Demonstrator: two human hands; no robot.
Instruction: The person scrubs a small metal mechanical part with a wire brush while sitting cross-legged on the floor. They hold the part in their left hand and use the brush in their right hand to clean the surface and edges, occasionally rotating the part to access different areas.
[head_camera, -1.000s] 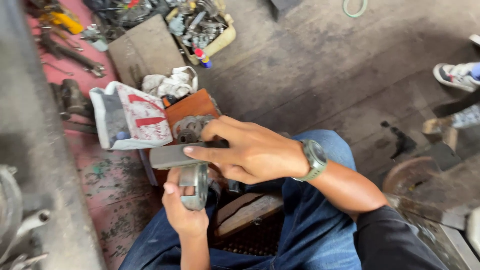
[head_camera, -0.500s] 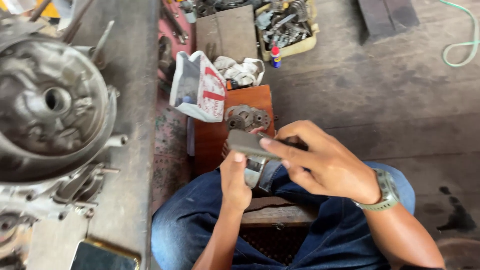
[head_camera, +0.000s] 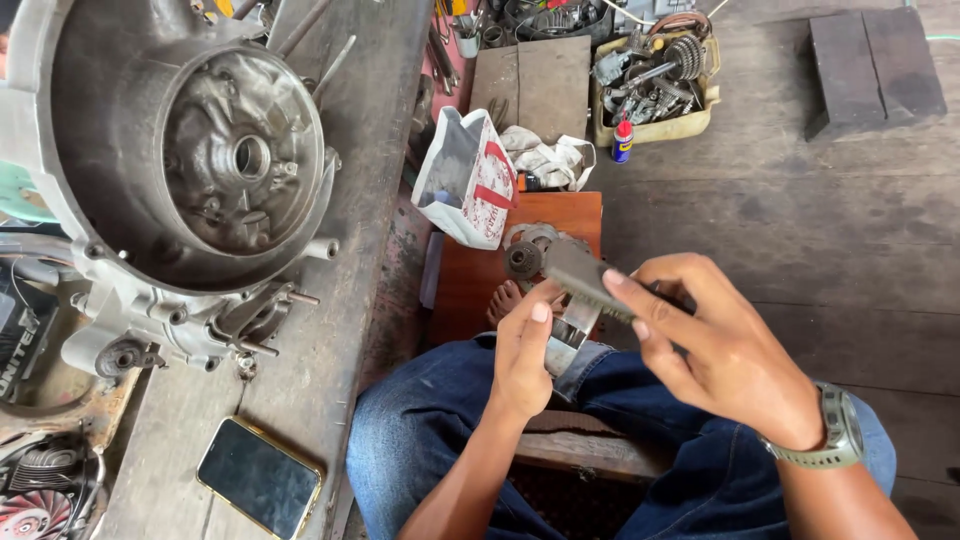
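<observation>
While the left hand (head_camera: 522, 352) grips a metal ring part (head_camera: 566, 336), the right hand (head_camera: 722, 350) pinches a flat grey file (head_camera: 585, 280) across its upper edge. Both sit above the knees, near the engine casing (head_camera: 190, 150) at the workbench edge (head_camera: 375, 250); open floor lies right.

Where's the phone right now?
In the head view, the phone lies face up at the lower left on the wooden bench, just below the big engine casing and left of the person's left knee.

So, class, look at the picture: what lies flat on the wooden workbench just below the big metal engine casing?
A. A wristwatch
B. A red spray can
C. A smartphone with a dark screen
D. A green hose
C: a smartphone with a dark screen lies flat on the workbench, just below the engine casing.
</observation>
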